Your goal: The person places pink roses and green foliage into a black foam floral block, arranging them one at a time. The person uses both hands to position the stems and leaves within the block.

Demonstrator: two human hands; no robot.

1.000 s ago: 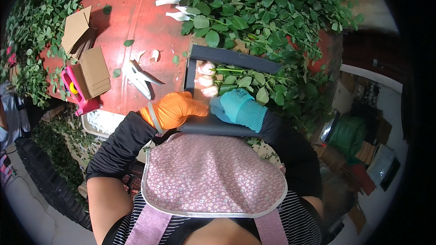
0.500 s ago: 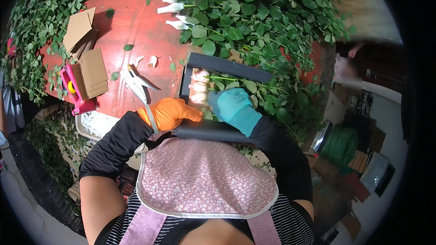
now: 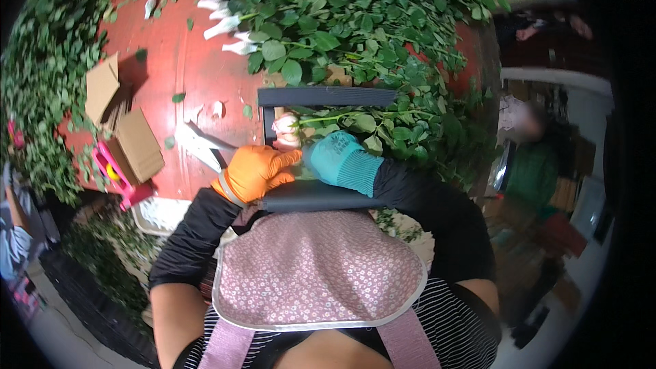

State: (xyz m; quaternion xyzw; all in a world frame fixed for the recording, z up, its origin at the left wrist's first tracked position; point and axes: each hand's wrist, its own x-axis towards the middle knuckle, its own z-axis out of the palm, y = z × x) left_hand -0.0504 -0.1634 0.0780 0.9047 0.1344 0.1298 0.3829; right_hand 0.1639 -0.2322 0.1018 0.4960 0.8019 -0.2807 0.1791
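Pale pink roses (image 3: 284,124) lie with their heads stacked at the left end of a black-sided frame (image 3: 328,98), stems and leaves pointing right. My left hand (image 3: 254,172), in an orange glove, reaches over the frame's near left corner. Its fingers are apart beside the lowest rose head, with nothing seen between them. My right hand (image 3: 340,159), in a teal glove, lies curled over the frame just right of the heads. Its fingertips and whatever they hold are hidden. A white-handled cutting tool (image 3: 198,143) rests against the left hand's far side.
White-sleeved roses (image 3: 222,26) lie in a row with leafy stems (image 3: 369,27) at the back. Cardboard pieces (image 3: 140,143) and a pink tape dispenser (image 3: 116,174) stand left on the red table (image 3: 171,48). More foliage (image 3: 41,82) lines the far left; a person (image 3: 529,123) is at the right.
The view has shifted, so the table things sit further left. My left hand's fingers have spread from a more closed shape. My right hand stays beside the rose heads.
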